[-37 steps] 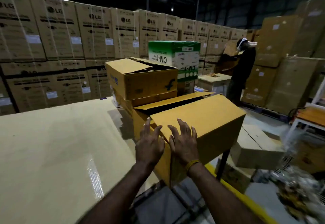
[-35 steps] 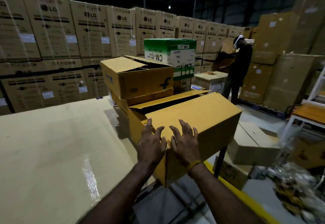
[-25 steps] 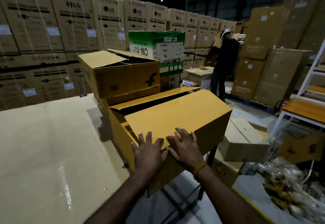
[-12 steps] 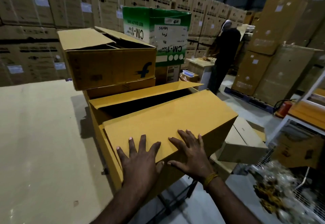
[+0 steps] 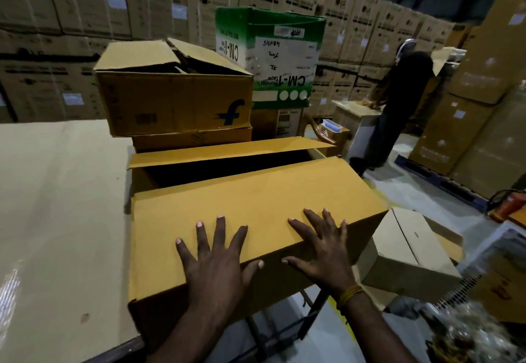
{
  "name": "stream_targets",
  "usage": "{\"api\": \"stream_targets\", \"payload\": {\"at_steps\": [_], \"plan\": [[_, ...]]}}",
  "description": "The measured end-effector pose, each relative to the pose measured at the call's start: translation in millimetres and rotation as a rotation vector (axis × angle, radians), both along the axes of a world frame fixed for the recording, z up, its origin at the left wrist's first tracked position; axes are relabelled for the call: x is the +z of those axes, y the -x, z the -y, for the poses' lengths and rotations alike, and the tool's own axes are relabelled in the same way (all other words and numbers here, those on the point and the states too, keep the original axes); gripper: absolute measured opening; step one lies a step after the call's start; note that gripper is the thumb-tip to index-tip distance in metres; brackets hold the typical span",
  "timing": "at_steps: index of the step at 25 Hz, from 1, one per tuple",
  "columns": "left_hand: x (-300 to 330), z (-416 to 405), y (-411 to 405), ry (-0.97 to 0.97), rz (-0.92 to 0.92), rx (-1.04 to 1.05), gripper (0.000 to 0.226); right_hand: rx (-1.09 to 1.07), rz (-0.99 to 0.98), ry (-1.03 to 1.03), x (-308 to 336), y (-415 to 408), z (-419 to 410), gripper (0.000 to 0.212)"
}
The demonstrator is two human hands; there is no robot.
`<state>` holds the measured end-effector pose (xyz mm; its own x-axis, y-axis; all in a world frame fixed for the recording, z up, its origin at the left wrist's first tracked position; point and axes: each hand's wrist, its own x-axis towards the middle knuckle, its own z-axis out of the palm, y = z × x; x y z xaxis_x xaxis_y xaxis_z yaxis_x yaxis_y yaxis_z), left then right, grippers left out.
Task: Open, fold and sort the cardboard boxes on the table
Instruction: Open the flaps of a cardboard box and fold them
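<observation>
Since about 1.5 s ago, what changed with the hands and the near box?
Both hands slid apart on the near flap of the open box: the left hand and right hand, first side by side near the box's corner, now lie spread flat with a gap between them. Nothing was gripped or let go. The stacked box with the blue logo and the table stayed put.

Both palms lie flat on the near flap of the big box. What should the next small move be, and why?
Probably press the near flap down: left hand and right hand lie spread flat on it, gripping nothing, and the far flap still leaves a dark gap.
</observation>
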<state>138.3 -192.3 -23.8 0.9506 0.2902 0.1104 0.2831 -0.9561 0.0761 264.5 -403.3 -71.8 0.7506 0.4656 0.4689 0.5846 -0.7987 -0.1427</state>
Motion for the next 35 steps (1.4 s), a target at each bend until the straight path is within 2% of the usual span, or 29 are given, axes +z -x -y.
{"api": "stream_targets", "payload": {"at_steps": [3, 7, 10, 15, 18, 22, 24, 30, 35], "plan": [[0, 15, -8, 0.081, -0.040, 0.035, 0.082, -0.051, -0.045, -0.039, 2, -30, 42, 0.082], [-13, 15, -6, 0.016, -0.057, 0.106, 0.083, -0.105, -0.112, -0.121, 6, -70, 95, 0.086], [-14, 19, -4, 0.032, -0.104, 0.142, 0.081, -0.007, -0.141, -0.212, 7, -82, 105, 0.090], [-15, 11, 13, 0.058, -0.128, 0.189, 0.086, 0.027, -0.108, -0.265, -5, -72, 96, 0.079], [-14, -7, 38, 0.075, -0.079, 0.239, 0.101, 0.051, -0.079, -0.250, -7, -51, 73, 0.077], [-1, -37, 88, 0.108, -0.119, 0.346, 0.123, 0.089, -0.046, -0.235, -11, -11, 23, 0.078], [-1, -56, 115, 0.129, -0.134, 0.379, 0.126, 0.114, -0.049, -0.244, -12, 11, -3, 0.076], [3, -124, 182, 0.213, -0.114, 0.488, 0.098, 0.166, -0.038, -0.242, -14, 82, -92, 0.075], [-6, -186, 233, 0.182, -0.085, 0.534, 0.085, 0.172, -0.021, -0.279, -13, 141, -169, 0.073]]}}
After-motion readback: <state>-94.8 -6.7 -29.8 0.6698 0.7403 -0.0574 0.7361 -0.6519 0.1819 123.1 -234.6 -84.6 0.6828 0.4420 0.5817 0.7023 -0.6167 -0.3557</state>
